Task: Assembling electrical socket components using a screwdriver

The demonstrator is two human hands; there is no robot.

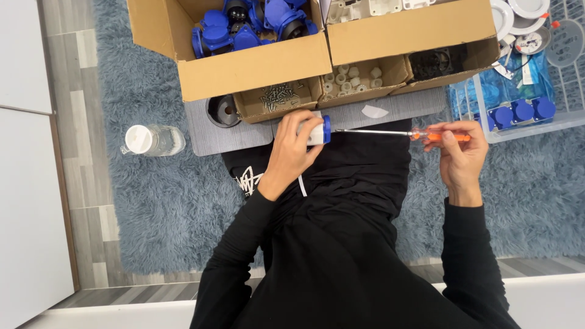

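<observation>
Item one: white plug body with a blue collar (317, 130), held in my left hand (291, 152). My fingers were wrapped around its white end, the blue collar facing right, over my lap just below the near edge of the grey mat (231, 137).

Item two: screwdriver with an orange handle (426, 135), pinched between thumb and fingers of my right hand (462, 155). The steel shaft ran level to the left, and its tip met the blue collar of the plug body. The two hands were well apart, joined only by the shaft.

Item three: grey mat on the blue shag rug (152, 207), carrying the boxes along its far edge.

Item four: large cardboard box (244, 70) at the mat's far left, filled with blue plug housings (244, 24).

Item five: small open tray of screws (277, 97), just beyond my left hand.

Item six: small tray of white round caps (353, 78), to the right of the screws.

Item seven: black ring-shaped part (223, 111) on the mat's left side, touching the screw tray's corner.

Item eight: clear plastic bottle with a white cap (152, 140), lying on the rug off the mat's left edge.

Item nine: clear bin (481, 100) off the mat's right edge, holding three blue caps (523, 111), near my right hand.

Item ten: small white scrap (374, 111) on the mat, beyond the screwdriver shaft.
</observation>
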